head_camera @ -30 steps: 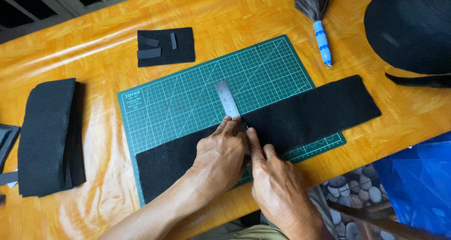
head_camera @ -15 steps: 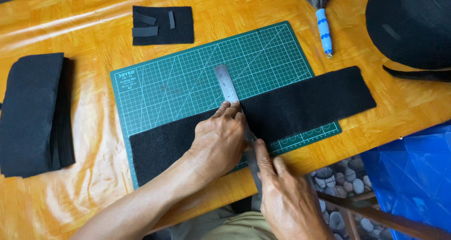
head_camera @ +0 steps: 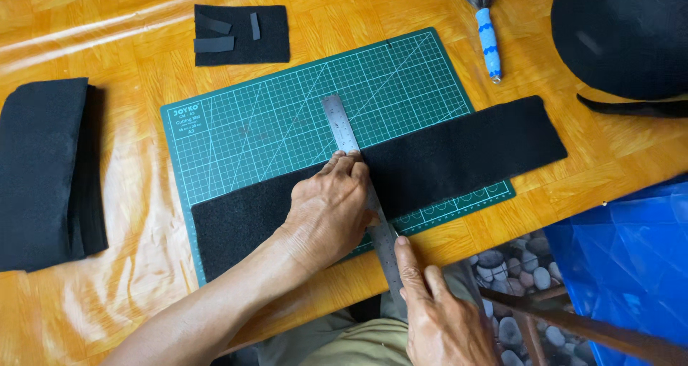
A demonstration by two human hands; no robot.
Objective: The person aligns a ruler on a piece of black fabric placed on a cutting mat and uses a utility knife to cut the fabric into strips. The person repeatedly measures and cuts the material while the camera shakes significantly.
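Note:
A long black felt strip [head_camera: 466, 147] lies slantwise over a green cutting mat [head_camera: 272, 122] on the orange table. A metal ruler [head_camera: 338, 122] crosses the strip from the mat's middle to the table's near edge. My left hand [head_camera: 330, 208] presses flat on the ruler and the felt, fingertips at the strip's far edge. My right hand [head_camera: 437, 316] is at the ruler's near end, past the table edge, with its index finger stretched along the ruler's right side. Whatever it may hold is hidden.
A folded stack of black felt [head_camera: 43, 172] sits at the left. A small black felt square with cut strips [head_camera: 242, 33] lies behind the mat. A blue-handled brush [head_camera: 487, 40] and a black hat [head_camera: 623, 36] are at the back right, a blue bag [head_camera: 631, 266] below.
My right hand has slid toward me along the ruler, from over the felt to beyond the table's edge. My left hand has stayed pressed on the ruler.

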